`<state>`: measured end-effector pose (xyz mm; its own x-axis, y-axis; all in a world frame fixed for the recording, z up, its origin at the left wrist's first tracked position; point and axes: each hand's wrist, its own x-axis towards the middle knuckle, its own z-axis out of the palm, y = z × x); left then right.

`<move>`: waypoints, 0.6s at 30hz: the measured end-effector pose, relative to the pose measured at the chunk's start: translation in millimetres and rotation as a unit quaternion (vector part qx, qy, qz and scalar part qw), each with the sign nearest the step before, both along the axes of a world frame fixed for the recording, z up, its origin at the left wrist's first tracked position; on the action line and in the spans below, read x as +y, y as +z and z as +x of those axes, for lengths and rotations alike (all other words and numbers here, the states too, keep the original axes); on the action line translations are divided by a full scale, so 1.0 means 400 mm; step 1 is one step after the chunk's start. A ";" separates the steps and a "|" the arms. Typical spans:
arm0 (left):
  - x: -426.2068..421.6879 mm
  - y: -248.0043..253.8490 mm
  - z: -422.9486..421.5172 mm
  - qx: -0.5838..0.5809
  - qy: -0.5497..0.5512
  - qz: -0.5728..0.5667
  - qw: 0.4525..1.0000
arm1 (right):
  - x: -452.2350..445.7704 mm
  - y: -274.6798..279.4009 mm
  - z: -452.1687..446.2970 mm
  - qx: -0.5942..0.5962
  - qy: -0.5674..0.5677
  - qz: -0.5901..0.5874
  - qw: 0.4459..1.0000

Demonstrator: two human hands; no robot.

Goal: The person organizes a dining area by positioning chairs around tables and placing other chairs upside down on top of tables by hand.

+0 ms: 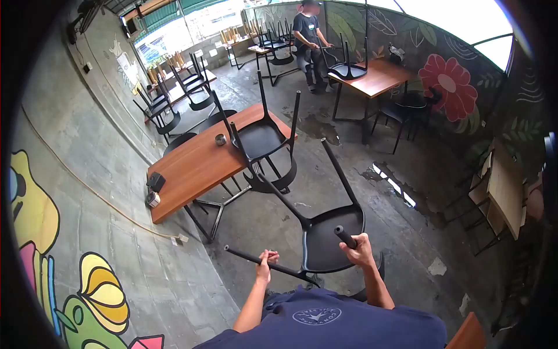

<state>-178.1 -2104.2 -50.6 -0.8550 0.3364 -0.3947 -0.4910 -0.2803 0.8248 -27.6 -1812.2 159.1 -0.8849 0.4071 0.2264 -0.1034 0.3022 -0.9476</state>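
Observation:
A black chair is upside down in front of my body, its legs pointing up and outward. My right hand is wrapped round one leg near its tip. On the left, my left hand is closed on another leg, with some fingertips showing past it. Ahead of this chair is a brown wooden table, and a second black chair rests inverted on its right end. The lower part of the held chair is partly hidden by my arms and shirt.
A small metal cup and a black box are on the near table. Another person stands at the back beside a table with an upturned chair. Wet patches mark the concrete floor. A painted wall runs along the left.

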 end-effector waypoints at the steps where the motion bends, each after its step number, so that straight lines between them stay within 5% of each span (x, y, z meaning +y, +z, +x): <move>1: 0.002 0.021 -0.005 -0.002 0.002 0.001 1.000 | 0.004 0.006 -0.008 -0.002 0.002 0.001 1.000; 5: -0.026 0.098 -0.031 0.101 0.026 0.033 0.994 | 0.023 0.013 -0.055 -0.001 0.034 -0.017 0.999; 9: -0.123 0.202 -0.027 0.203 -0.066 0.089 0.973 | 0.054 -0.016 -0.127 0.043 0.079 -0.003 0.996; 11: -0.213 0.263 -0.045 0.228 -0.181 -0.036 0.956 | -0.003 0.002 -0.182 0.103 -0.012 -0.103 0.989; 12: -0.228 0.309 -0.043 0.215 -0.172 -0.021 0.961 | 0.011 0.015 -0.212 0.071 0.038 -0.060 0.995; 13: -0.254 0.348 -0.052 0.212 -0.153 -0.027 0.965 | -0.038 0.008 -0.249 0.097 -0.063 -0.161 0.980; 18: -0.429 0.377 -0.155 0.244 -0.150 0.008 0.958 | -0.147 0.113 -0.457 0.103 0.173 -0.161 0.966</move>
